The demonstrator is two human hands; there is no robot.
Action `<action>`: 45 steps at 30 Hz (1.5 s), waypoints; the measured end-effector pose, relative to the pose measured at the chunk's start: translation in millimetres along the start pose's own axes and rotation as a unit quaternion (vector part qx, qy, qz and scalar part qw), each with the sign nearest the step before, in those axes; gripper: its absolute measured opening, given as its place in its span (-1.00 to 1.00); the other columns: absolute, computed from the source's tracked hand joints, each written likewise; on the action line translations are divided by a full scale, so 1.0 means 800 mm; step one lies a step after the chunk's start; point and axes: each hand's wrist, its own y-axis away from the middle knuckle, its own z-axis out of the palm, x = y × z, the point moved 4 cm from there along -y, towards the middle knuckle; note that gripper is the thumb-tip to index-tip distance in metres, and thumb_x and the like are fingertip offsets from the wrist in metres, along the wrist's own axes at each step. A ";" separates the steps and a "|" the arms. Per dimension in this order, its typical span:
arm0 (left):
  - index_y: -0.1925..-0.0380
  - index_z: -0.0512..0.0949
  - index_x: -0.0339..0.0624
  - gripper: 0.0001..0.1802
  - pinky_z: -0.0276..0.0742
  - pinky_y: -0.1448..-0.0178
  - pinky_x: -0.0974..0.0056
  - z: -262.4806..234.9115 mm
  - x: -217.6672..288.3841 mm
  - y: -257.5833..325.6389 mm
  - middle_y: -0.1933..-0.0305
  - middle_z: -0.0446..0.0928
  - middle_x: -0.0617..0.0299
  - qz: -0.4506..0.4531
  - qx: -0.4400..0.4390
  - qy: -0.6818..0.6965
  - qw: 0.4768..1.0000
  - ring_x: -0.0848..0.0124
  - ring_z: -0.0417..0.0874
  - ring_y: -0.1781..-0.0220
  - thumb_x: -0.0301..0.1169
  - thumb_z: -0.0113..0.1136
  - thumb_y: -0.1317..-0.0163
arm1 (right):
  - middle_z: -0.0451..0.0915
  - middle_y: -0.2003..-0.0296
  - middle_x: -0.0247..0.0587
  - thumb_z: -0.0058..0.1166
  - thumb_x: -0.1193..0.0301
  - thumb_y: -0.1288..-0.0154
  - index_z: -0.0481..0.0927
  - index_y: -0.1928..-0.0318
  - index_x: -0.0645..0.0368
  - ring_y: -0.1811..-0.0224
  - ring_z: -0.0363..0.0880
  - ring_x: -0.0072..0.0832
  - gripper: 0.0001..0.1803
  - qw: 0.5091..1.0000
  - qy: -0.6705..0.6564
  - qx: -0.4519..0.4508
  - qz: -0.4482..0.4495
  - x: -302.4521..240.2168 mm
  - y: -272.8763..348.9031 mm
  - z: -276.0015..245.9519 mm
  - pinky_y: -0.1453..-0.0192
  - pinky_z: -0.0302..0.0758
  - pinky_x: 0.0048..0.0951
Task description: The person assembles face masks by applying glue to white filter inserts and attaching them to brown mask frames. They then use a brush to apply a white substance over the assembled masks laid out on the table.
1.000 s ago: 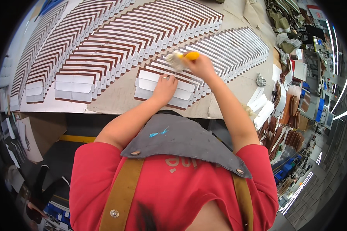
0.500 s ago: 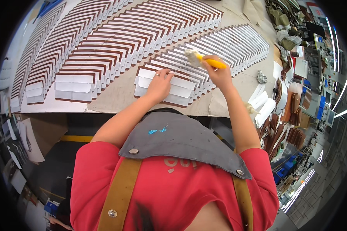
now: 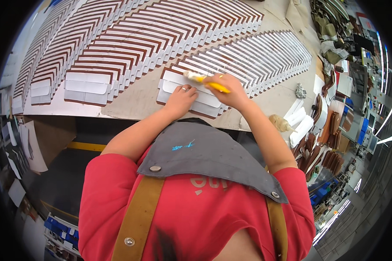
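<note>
**Brush over the front piece of a fanned row**

A workshop table [image 3: 135, 102] with a pale, worn top fills the upper part of the view, and long fanned rows of flat white pieces edged in brown cover most of it. The nearest row [image 3: 248, 61] runs from the table's front edge away to the right, each piece overlapping the next.

The left hand [image 3: 180, 98] lies flat and open on the front piece [image 3: 196, 98] of that row, fingers spread, pressing it down; a ring shows on one finger. It grips nothing.

The right hand [image 3: 233, 89] is just right of the left hand, closed around the yellow handle of a brush [image 3: 202, 79]. The brush points left, and its pale bristles sit over the far edge of the front piece, just beyond the left hand's fingertips. Whether the bristles touch the piece I cannot tell.

Right of the row, near the table's front edge, lie a second brush [image 3: 281, 123] with a tan head, a few loose white strips [image 3: 300, 124] and a small crumpled grey lump [image 3: 300, 90]. Beyond the table's right end, brown pieces [image 3: 318, 152] stand upright, packed together; what holds them is too small to tell.
</note>
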 end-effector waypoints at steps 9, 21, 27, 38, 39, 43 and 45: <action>0.19 0.49 -0.19 -0.67 0.29 -0.18 0.12 0.008 -0.003 0.006 0.00 0.42 0.20 -0.007 -0.002 0.023 1.000 0.19 0.39 -0.12 -0.52 0.06 0.06 | 0.55 0.46 -0.25 0.15 0.37 -0.13 0.57 0.27 -0.01 0.50 0.47 -0.21 -0.87 0.999 -0.045 0.015 -0.018 -0.006 -0.029 0.014 0.40 0.38 -0.27; 0.16 0.49 -0.14 -0.69 0.19 -0.25 0.01 0.014 -0.004 0.008 -0.01 0.43 0.26 -0.021 -0.001 0.002 1.000 0.27 0.38 -0.15 -0.50 0.01 -0.02 | 0.55 0.52 -0.22 0.16 0.38 -0.13 0.55 0.30 0.03 0.44 0.51 -0.22 -0.89 0.999 -0.019 -0.046 -0.016 -0.016 -0.075 0.050 0.39 0.40 -0.29; 0.22 0.47 -0.14 -0.75 0.22 -0.20 -0.02 0.012 -0.003 0.008 0.02 0.42 0.22 -0.010 0.021 0.004 1.000 0.29 0.41 -0.12 -0.48 0.02 -0.03 | 0.54 0.56 -0.21 0.11 0.33 -0.14 0.54 0.36 0.04 0.46 0.51 -0.21 -0.90 0.986 0.142 -0.082 0.010 -0.004 -0.094 0.020 0.29 0.40 -0.25; 0.18 0.49 -0.13 -0.70 0.22 -0.20 0.05 0.012 -0.003 0.006 -0.01 0.42 0.25 -0.012 0.009 -0.007 1.000 0.30 0.41 -0.12 -0.50 0.02 -0.02 | 0.56 0.58 -0.17 0.12 0.32 -0.12 0.58 0.37 0.03 0.59 0.50 -0.17 -0.90 0.979 0.174 -0.015 0.107 0.050 -0.088 0.007 0.47 0.40 -0.26; 0.17 0.51 -0.13 -0.69 0.22 -0.20 0.07 0.009 -0.002 0.004 -0.02 0.43 0.26 -0.015 -0.004 -0.011 1.000 0.31 0.41 -0.12 -0.50 0.02 -0.02 | 0.56 0.58 -0.18 0.12 0.33 -0.12 0.59 0.37 0.03 0.59 0.49 -0.18 -0.90 0.969 0.223 0.003 0.106 0.060 -0.079 -0.010 0.48 0.40 -0.28; 0.17 0.48 -0.14 -0.68 0.22 -0.20 0.06 0.007 -0.002 0.004 0.00 0.42 0.24 -0.019 -0.008 -0.003 1.000 0.27 0.42 -0.10 -0.52 0.03 0.00 | 0.58 0.52 -0.21 0.12 0.36 -0.11 0.59 0.36 0.03 0.52 0.52 -0.23 -0.92 0.971 0.160 0.011 0.179 0.046 -0.047 -0.048 0.38 0.38 -0.32; 0.17 0.47 -0.15 -0.68 0.22 -0.20 0.07 0.002 0.000 0.002 0.00 0.42 0.24 -0.017 -0.020 -0.010 1.000 0.25 0.42 -0.10 -0.53 0.02 0.00 | 0.59 0.48 -0.25 0.15 0.38 -0.08 0.59 0.35 0.02 0.49 0.52 -0.27 -0.91 0.991 0.057 -0.009 0.120 0.017 -0.019 -0.044 0.35 0.37 -0.35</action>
